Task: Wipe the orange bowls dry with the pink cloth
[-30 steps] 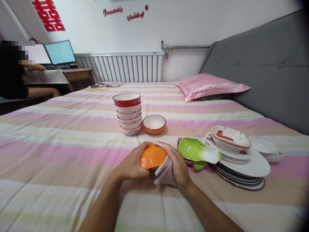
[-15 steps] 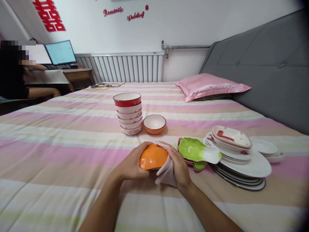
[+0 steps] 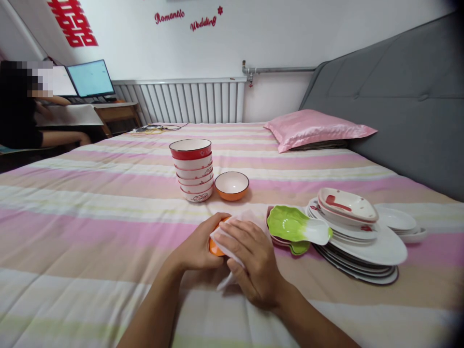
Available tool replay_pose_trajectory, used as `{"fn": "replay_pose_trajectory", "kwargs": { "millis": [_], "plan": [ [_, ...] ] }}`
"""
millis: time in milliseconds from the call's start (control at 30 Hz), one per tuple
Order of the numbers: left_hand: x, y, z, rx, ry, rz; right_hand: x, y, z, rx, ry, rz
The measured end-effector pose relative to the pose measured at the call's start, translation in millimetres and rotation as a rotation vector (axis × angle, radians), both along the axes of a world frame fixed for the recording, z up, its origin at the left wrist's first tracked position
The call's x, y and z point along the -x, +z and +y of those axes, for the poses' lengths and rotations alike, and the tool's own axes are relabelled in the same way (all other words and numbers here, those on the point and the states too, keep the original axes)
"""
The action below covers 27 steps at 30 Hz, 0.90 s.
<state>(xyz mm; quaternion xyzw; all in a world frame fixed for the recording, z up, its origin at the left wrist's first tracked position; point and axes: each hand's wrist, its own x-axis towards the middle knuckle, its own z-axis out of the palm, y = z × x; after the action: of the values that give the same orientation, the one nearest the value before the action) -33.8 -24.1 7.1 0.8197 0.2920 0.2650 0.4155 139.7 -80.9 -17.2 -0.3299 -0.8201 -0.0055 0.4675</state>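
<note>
My left hand (image 3: 197, 244) grips an orange bowl (image 3: 216, 247) by its side, its glossy outer surface turned toward me. Over that surface lies a thin whitish cloth (image 3: 224, 240), pressed down by my right hand (image 3: 253, 263), whose fingers curve around it. Most of the bowl is hidden under the cloth and fingers. Just beyond my hands, a second orange bowl (image 3: 232, 186) with a white inside and dark rim sits upright on the bed. Beside it rises a stack of red and white bowls (image 3: 195, 171).
Right of my hands lie green leaf-shaped dishes (image 3: 288, 224), then a pile of white plates (image 3: 387, 246) topped by a patterned dish (image 3: 350, 207). Small white dishes (image 3: 397, 220) sit behind. A pink pillow (image 3: 315, 128) rests near the grey headboard (image 3: 391, 82). A person (image 3: 18, 111) sits at a desk, far left.
My right hand has moved left with the cloth, from the bowl's right edge onto its outer surface, covering most of the orange. My left hand keeps its hold.
</note>
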Motion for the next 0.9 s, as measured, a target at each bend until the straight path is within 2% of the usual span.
{"fn": "replay_pose_trajectory", "kwargs": {
  "millis": [167,400,567,700,900],
  "plan": [
    [1,-2.6,3,0.030,0.039,0.059,6,2.9,-4,-0.108,-0.028,-0.087],
    [0,-4.1,2,-0.016,0.030,0.041,5,0.7,-2,-0.018,-0.046,-0.001],
    [-3,-1.7,0,0.008,0.020,0.005,2,-1.4,0,0.110,-0.035,0.120],
    [-4,2.8,-2,0.055,0.067,0.057,-1,-2.7,3,0.216,-0.006,0.269],
    [-2,5.2,-2,0.022,0.109,0.116,-4,-9.8,16,0.524,0.042,0.607]
  ]
}}
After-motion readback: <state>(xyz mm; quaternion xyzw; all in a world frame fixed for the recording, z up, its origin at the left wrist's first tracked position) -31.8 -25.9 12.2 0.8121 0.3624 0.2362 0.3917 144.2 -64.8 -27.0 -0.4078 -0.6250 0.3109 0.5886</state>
